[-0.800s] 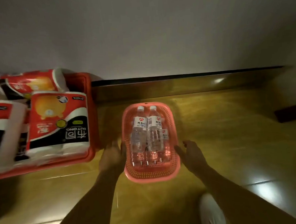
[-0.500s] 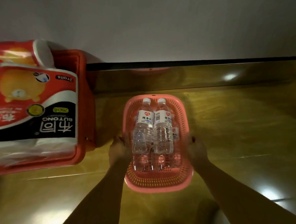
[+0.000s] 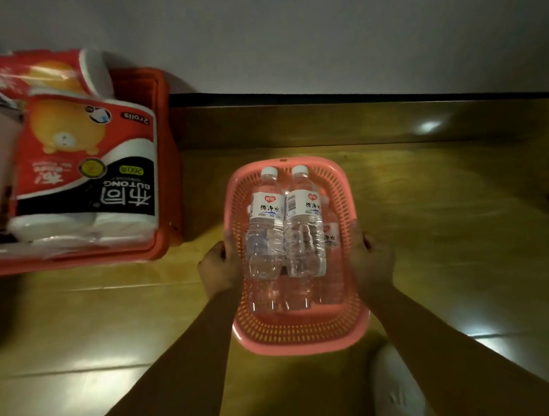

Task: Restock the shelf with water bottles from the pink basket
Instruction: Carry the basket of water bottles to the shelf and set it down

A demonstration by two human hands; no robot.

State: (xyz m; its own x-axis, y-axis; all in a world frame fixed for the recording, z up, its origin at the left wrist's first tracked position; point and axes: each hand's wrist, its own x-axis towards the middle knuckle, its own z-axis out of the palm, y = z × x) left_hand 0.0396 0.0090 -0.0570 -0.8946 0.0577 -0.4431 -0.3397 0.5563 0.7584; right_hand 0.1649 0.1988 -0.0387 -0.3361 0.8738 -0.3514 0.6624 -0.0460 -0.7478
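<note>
The pink basket (image 3: 300, 333) has perforated walls of small slots. The 2 top water bottles (image 3: 287, 226) are clear with white caps and white labels bearing a red mark. The crate (image 3: 166, 169) is orange-red. The paper-roll pack (image 3: 83, 173) is red, black and white, perhaps with an orange cartoon figure. The floor (image 3: 443, 230) is yellow-brown, glossy.

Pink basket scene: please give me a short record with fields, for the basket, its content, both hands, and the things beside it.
basket: pink basket, perforated plastic, on the wooden floor
content: water bottles lying flat, white caps toward the wall, at least two on top and more beneath
left hand: left hand grips the basket's left rim
right hand: right hand grips the basket's right rim
beside: red crate to the left, holding packs of paper rolls
shelf: not in view
</note>
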